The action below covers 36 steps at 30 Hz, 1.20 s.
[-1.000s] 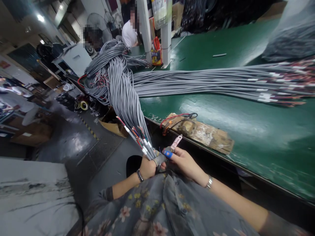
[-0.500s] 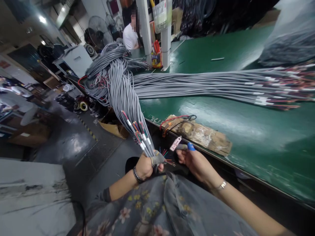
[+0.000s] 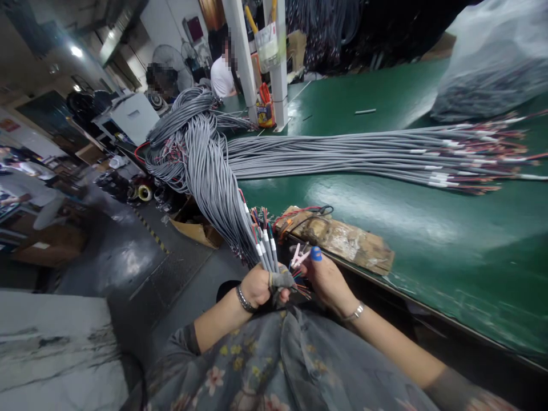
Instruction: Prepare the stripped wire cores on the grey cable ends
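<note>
My left hand (image 3: 258, 287), with grey wrapping on a finger, is closed around several grey cables (image 3: 271, 261). Above it, their ends have white bands and bare, coloured inner wires. More coloured wire tips (image 3: 302, 291) poke out on the right side of this fist. Just beyond them is my right hand (image 3: 329, 279), its thumb covered in blue. Its fingers are bent and pinched on a small pale pink clip (image 3: 298, 257), which looks spread in an X shape. The fingertips are partly hidden. A large grey cable bundle (image 3: 209, 171) hangs off the table edge behind the left hand.
Grey cables (image 3: 334, 154) lie along the green table (image 3: 449, 240). A worn wooden board (image 3: 342, 240) with red and black leads sits at its near edge. A white post (image 3: 244, 57) stands behind, a clear plastic bag (image 3: 492, 63) at far right. A person in white (image 3: 222, 77) sits beyond.
My right hand has moved left, close to the left hand and the wire tips. The pink clip now looks spread, where it was narrow before. The held cable ends stand more upright.
</note>
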Tool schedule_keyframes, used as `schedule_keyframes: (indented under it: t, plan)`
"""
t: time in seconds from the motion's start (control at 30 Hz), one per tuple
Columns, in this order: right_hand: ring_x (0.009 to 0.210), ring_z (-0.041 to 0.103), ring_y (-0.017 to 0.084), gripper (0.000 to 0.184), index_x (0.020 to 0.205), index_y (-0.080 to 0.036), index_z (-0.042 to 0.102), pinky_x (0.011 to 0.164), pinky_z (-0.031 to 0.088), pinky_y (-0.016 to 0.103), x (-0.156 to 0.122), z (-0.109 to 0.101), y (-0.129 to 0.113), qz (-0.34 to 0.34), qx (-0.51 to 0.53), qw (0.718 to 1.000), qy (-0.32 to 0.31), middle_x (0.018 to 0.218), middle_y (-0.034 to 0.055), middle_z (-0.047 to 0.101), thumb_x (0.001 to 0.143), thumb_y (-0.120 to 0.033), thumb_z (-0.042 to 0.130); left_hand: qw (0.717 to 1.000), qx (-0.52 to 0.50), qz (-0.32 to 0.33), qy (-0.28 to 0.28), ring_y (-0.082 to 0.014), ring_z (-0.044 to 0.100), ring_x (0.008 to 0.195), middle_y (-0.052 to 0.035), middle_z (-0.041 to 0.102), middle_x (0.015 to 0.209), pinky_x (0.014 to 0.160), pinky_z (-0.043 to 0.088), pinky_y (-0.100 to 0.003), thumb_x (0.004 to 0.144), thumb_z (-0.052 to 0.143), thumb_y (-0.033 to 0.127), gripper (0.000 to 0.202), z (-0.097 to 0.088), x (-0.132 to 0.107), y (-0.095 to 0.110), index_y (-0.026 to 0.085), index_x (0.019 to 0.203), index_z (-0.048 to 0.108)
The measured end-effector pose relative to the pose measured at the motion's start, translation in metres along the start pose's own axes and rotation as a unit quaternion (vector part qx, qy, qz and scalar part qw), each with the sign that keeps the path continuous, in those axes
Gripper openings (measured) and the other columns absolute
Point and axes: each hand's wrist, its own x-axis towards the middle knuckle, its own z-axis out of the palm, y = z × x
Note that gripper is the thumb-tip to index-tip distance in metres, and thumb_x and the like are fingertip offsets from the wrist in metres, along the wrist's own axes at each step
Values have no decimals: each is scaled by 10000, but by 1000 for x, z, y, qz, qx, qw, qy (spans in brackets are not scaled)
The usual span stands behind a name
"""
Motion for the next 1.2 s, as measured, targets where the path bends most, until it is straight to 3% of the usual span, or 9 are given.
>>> schedule_keyframes:
  t: [0.13,0.43,0.57,0.7,0.87,1.07,1.2]
  plan:
    - [501,425,135,513,636,-207,599,550,393,293,2,6,-4,91,106,989,-54,548,-15,503,659,-718,571,1000,20,0,7,-95,451,291,-14,517,367,324,349,-204,418,808,429,399,1,3,-5,118,524,582]
    - [577,505,157,474,645,-203,595,564,420,287,4,10,-1,90,142,986,6,597,6,574,625,-673,651,999,39,-21,13,-99,448,303,-18,530,381,329,336,-208,438,798,407,371,0,2,-6,117,532,586]
    - [536,484,135,518,631,-208,607,520,409,268,2,8,-3,106,159,981,-17,618,8,590,566,-720,652,999,31,-9,25,-90,432,293,-6,517,368,329,325,-203,418,808,374,365,4,-4,-4,130,508,552]
    - [568,516,148,480,682,-220,636,549,432,284,-4,3,-5,142,165,975,-53,702,28,636,609,-695,640,999,36,13,27,-91,442,300,-8,520,372,338,336,-208,445,803,398,375,7,-11,-6,130,501,546]
    - [560,488,124,331,712,-203,653,551,420,255,-7,1,-3,113,166,979,-40,632,-6,591,632,-514,738,999,13,27,46,-91,454,311,-1,518,380,352,351,-212,466,793,427,389,9,-15,-8,136,520,540]
    - [529,462,130,426,694,-195,611,525,407,277,-7,4,-2,109,131,985,-24,608,-3,556,610,-601,711,995,-31,38,85,-89,439,301,28,470,360,350,357,-221,425,800,411,398,12,-9,-4,145,550,531]
    - [493,384,115,440,586,-208,538,489,349,257,-6,5,-1,34,48,997,48,512,-40,455,596,-609,717,995,-36,35,81,-86,435,297,20,473,358,347,361,-221,407,809,414,408,12,-8,-3,133,538,544]
